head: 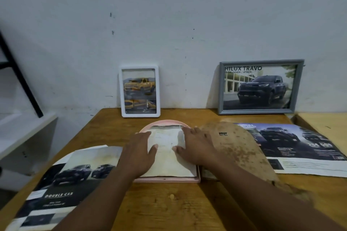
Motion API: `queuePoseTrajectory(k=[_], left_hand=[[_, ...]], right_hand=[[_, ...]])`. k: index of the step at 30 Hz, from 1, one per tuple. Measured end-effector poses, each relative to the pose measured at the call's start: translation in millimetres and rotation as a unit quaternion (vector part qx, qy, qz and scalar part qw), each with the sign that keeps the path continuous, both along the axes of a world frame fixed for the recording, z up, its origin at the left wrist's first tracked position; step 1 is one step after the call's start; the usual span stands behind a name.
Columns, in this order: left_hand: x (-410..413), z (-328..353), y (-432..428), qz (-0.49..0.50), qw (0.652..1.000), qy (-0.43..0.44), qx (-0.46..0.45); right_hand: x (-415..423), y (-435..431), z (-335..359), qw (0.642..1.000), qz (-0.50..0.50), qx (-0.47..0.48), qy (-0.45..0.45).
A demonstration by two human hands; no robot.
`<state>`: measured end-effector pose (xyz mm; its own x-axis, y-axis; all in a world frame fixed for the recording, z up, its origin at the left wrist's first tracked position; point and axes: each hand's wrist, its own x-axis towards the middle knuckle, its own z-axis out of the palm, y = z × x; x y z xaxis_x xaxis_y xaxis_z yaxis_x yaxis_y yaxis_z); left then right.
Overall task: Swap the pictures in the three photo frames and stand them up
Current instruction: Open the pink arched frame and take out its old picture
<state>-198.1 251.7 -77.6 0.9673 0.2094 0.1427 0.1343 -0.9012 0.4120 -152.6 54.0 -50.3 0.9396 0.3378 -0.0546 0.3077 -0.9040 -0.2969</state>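
A pink arch-topped photo frame [165, 180] lies face down on the wooden table in front of me. A pale, stained sheet of paper [167, 154] lies in its back. My left hand [138, 153] and my right hand [197, 146] press flat on the sheet's left and right sides, fingers spread. The brown arch-shaped backing board [238, 150] with a small metal hanger lies just right of the frame. A white frame [139, 91] with a yellow truck picture and a grey frame [260, 87] with a dark truck picture stand against the wall.
A truck brochure page [62, 184] lies at the left front of the table [169, 206]. Another brochure spread [304, 148] lies at the right. A second tabletop [326, 127] adjoins at the far right. A white shelf [20, 133] with a black bar stands to the left.
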Motion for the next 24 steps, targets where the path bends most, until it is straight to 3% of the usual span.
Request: queuePoseTrajectory(k=[6,13,19,24], left_hand=[[-1,-8,-1,0.011,1.000,-0.015,-0.008],[-6,-6,-2,-0.015,0.997,-0.052,-0.047],[-9,28,-30,-0.043,0.985,-0.151,-0.063],[7,49,-91,-0.111,0.967,-0.171,-0.150]], right_hand=[[-10,16,-1,0.996,-0.046,0.052,-0.059],[-17,22,20,0.948,0.028,0.257,-0.184],[-3,-18,67,0.926,0.014,0.344,-0.157],[13,-114,90,0.942,-0.046,0.311,-0.119]])
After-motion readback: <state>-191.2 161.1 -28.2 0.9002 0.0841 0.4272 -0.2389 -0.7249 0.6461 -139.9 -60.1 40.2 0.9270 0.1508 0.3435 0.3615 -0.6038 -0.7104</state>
